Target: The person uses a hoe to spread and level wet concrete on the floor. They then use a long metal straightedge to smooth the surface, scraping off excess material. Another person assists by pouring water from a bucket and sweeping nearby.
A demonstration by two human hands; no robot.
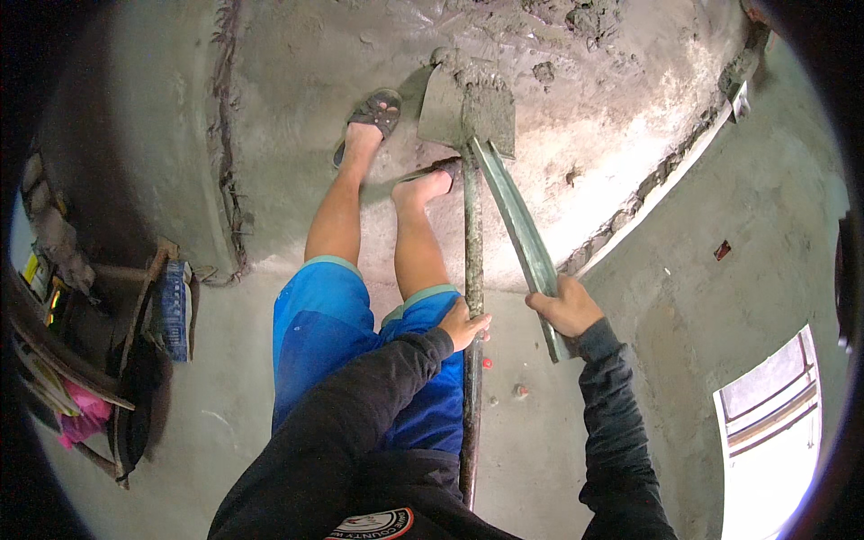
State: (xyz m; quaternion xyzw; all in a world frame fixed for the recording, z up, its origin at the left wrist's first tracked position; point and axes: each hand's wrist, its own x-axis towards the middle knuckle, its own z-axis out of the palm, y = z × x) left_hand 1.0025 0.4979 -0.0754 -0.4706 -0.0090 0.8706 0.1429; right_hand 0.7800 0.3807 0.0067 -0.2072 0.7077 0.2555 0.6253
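Note:
A long-handled shovel (436, 112) stands with its flat grey blade on the floor, wet mortar (486, 85) smeared over the far part. My left hand (464, 325) is wrapped round its worn handle (472, 243), about midway along. In my right hand (569, 309) is a long greenish-grey metal channel (520, 225), gripped near its near end. The channel slants away to the left, and its far tip meets the shovel where blade and handle join; whether they touch firmly I cannot tell.
My sandalled feet (376, 112) are just left of the blade. Lumpy mortar (594, 22) lies on the floor beyond. A wooden shelf (76, 369) with mixed items and a blue-and-white box (176, 310) is at the left. A bright window opening (769, 432) is at the lower right.

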